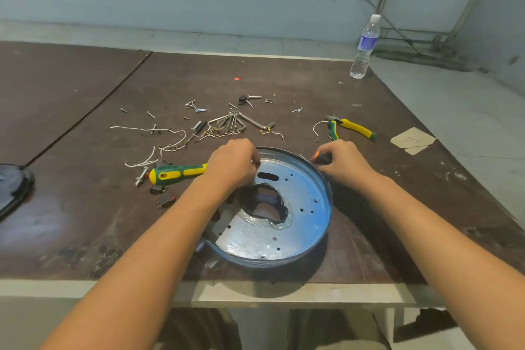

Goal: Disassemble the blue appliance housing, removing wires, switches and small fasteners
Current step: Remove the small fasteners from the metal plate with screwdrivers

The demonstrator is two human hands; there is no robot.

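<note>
1. The blue housing (308, 199) lies open side up, like a shallow round pan, near the front edge of the dark tabletop (85, 207).
2. Inside the housing, the floor has a ragged dark hole in the middle, edged with crinkled clear film. Small round holes are scattered around the floor, and there is one oblong slot near the far side. No loose parts are visible on the blue floor.
3. The left hand (231, 163) is at the far-left rim with its fingers curled in against the inner wall. I cannot tell whether its grip is closed on some small piece there.
4. The right hand (341, 162) is at the far-right rim, its grip clamped round an orange-and-black-handled tool (321, 157). The tool's thin metal tip points at the rim.
5. A green-and-yellow screwdriver (176, 173) lies just left of the housing, with its shaft end hidden behind the left hand. Beside its handle are a bolt (141, 176) and two black switches (163, 196).
6. Beyond the hands, spread over the tabletop, are white wires (159, 133), a bunch of hex keys (241, 122) and scattered loose screws (196, 106).
7. Yellow-and-green pliers (352, 128) lie to the far right of the housing, with a paper scrap (413, 140) further right.
8. A clear water bottle (365, 48), capped and with a blue label, stands upright at the far right corner. Its fill level is unclear.
9. Part of a dark round object (12, 187) shows at the left edge.
</note>
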